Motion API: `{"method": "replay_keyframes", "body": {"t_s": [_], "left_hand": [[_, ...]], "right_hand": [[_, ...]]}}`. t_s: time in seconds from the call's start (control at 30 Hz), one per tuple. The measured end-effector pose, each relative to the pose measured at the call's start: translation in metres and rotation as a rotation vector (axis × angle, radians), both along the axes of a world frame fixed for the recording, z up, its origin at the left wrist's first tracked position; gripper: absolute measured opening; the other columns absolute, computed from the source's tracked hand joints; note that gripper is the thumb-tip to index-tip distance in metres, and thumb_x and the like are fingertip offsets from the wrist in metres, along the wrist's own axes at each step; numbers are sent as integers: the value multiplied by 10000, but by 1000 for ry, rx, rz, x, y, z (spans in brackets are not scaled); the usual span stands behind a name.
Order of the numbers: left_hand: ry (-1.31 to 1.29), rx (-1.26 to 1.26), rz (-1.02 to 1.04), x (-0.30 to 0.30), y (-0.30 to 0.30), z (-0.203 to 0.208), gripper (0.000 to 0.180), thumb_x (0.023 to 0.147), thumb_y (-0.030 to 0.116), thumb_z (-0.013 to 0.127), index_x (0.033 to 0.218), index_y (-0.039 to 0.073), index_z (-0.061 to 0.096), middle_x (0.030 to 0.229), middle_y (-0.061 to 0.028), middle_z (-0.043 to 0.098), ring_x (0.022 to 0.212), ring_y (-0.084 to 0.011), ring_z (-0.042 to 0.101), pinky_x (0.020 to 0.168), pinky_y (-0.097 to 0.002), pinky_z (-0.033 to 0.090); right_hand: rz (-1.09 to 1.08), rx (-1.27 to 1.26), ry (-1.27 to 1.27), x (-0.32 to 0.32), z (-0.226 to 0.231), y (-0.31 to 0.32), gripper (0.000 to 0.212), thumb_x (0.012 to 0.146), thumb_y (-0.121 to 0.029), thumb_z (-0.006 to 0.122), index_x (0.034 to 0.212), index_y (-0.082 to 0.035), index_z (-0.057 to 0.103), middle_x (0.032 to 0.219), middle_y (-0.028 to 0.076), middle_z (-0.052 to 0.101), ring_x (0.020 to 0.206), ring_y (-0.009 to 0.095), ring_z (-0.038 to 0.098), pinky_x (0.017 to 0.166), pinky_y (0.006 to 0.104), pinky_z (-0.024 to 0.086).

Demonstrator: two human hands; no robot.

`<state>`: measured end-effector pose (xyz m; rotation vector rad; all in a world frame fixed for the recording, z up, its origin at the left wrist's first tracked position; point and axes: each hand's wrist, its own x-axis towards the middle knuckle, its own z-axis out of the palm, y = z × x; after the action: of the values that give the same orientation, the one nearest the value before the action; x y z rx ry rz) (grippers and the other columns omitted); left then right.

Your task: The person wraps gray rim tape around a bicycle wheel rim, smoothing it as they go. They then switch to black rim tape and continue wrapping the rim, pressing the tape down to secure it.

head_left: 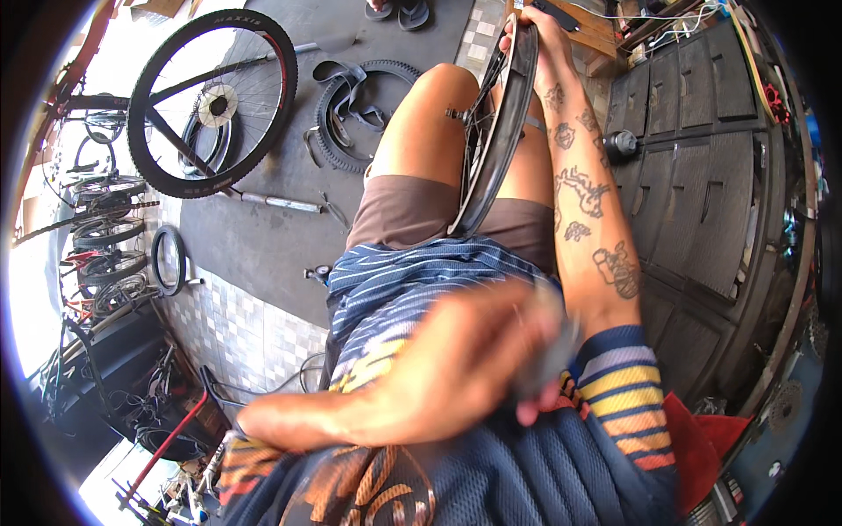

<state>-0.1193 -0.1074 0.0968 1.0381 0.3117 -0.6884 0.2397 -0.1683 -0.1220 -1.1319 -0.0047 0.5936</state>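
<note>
"Starting nearest: where's the left hand?"
"Blurred before the shirt, fingers curled around a grey thing I can't identify."
"And the wheel?"
"Beyond it, between the thighs: black, apparently tyreless, nearly edge-on, running away toward the right hand, whose fingers wrap its far rim."

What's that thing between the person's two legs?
A dark wheel rim is between them, with the right hand holding its far end. That shows in the head view.
</note>
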Motion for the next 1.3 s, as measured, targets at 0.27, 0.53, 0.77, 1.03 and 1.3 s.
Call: {"method": "replay_keyframes", "body": {"t_s": [0.27, 0.53, 0.77, 1.03, 1.3], "left_hand": [[-566, 541, 525, -17, 46, -45, 302, 1187, 194, 661, 1340, -50, 569, 1004, -191, 842, 966, -213, 830, 887, -339, 637], [-566, 373, 707, 57, 100, -105, 325, 1172, 160, 688, 1335, 15, 447, 1085, -246, 843, 1078, -277, 826, 1059, -402, 592], [-1094, 710, 587, 67, 104, -119, 273, 1116, 90, 673, 1353, 29, 553, 1248, -305, 804, 1269, -425, 759, 1173, -605, 520], [-1353, 1428, 410, 53, 134, -140, 323, 892, -14, 750, 1181, 124, 715, 1101, -69, 843, 1180, -285, 789, 1385, -602, 231], [-976, 1919, 450, 14, 205, -220, 231, 924, 44, 798, 1145, 87, 749, 1270, -137, 801, 1328, -326, 718, 1360, -556, 308]], "right_hand": [[9, -65, -80, -12, 1, 21, 167, 1022, -186, 651, 969, -28, 661, 925, 107, 737, 798, 241, 732, 748, 466, 668], [-263, -806, -897, -49, 56, -8, 449, 996, -402, 841, 1223, -35, 715, 1189, 170, 707, 1042, 262, 742, 909, 435, 642], [202, -672, -958, -103, 125, -62, 381, 1008, -227, 844, 1295, -14, 710, 1458, 181, 727, 1353, 361, 721, 1116, 470, 589], [294, -834, -1018, -132, 149, -62, 407, 921, -115, 880, 1275, -40, 693, 1629, 249, 612, 1508, 468, 598, 1221, 496, 499], [272, -992, -1051, -143, 160, -50, 351, 893, 25, 805, 1207, -18, 656, 1636, 223, 619, 1486, 412, 641, 1218, 471, 559]]}}
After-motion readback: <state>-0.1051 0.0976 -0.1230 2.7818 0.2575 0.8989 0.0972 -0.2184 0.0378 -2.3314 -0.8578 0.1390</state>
